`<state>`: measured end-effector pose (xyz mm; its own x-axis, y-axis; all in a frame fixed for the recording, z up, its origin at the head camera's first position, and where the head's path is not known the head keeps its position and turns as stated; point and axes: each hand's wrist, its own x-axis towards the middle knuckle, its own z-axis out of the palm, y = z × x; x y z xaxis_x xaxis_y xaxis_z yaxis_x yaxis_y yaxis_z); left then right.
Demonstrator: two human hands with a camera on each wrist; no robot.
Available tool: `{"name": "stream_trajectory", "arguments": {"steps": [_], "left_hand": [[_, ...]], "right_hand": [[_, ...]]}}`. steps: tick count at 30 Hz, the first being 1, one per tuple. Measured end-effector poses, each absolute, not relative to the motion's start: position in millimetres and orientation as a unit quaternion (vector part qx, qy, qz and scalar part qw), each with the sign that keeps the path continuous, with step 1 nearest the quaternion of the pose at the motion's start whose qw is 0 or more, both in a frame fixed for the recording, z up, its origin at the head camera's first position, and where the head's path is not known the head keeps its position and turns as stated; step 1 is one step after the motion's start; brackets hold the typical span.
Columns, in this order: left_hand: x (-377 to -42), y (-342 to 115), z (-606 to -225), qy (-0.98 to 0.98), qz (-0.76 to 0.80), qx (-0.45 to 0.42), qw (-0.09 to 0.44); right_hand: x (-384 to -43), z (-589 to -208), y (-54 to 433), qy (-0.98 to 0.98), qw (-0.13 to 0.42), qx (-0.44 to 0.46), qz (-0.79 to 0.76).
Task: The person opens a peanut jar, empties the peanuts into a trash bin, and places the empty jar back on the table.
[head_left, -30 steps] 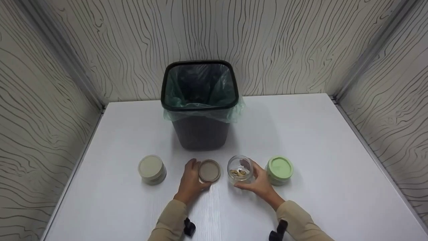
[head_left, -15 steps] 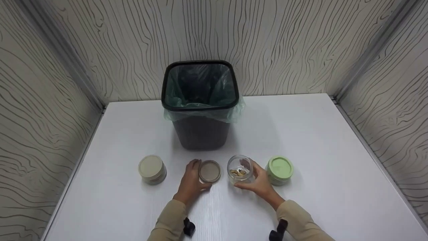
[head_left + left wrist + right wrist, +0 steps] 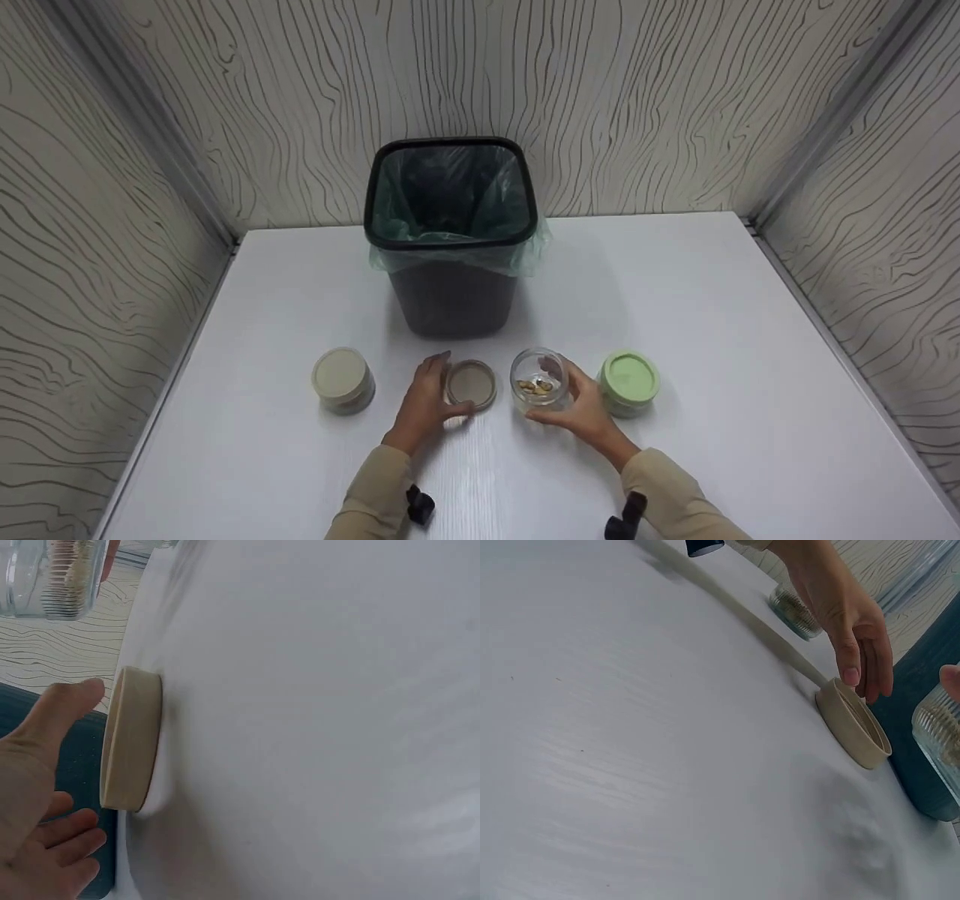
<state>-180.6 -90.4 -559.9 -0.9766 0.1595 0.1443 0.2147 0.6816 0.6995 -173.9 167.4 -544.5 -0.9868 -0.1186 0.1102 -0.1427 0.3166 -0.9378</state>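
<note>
Beige in colour, the lid (image 3: pixel 472 385) is lying hollow side up on the table (image 3: pixel 750 375); the left hand (image 3: pixel 424 401) is holding thumb and fingers spread beside its edge, contact being unclear. The right hand (image 3: pixel 589 409) is gripping the glass jar (image 3: pixel 531 373) between the lid and the green jar (image 3: pixel 630 379).

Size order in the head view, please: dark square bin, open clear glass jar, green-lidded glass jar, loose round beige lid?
Dark square bin
Open clear glass jar, green-lidded glass jar: too alike to rank
Loose round beige lid
</note>
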Motion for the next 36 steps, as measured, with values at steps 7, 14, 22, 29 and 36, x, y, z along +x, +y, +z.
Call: {"name": "stream_trajectory", "arguments": {"steps": [7,14,22,29,36], "left_hand": [[-183,-99,-552,-0.913,-0.39,-0.096,0.073],[-185,-104,-543,-0.904,-0.402,-0.094,0.107],[-188,-111,-526,-0.885,-0.437,-0.09,0.135],[-191,-116,-507,-0.868,-0.457,-0.087,0.171],[-194,-123,-484,-0.854,-0.489,-0.068,0.164]], "right_hand": [[-175,-542,169,-0.803,0.004,0.081,0.591],[-175,-538,170,-0.806,-0.011,0.073,0.587],[-177,-530,172,-0.816,0.006,0.076,0.573],[-178,-525,175,-0.823,0.022,0.074,0.562],[-179,-524,176,-0.823,0.04,0.095,0.558]]}}
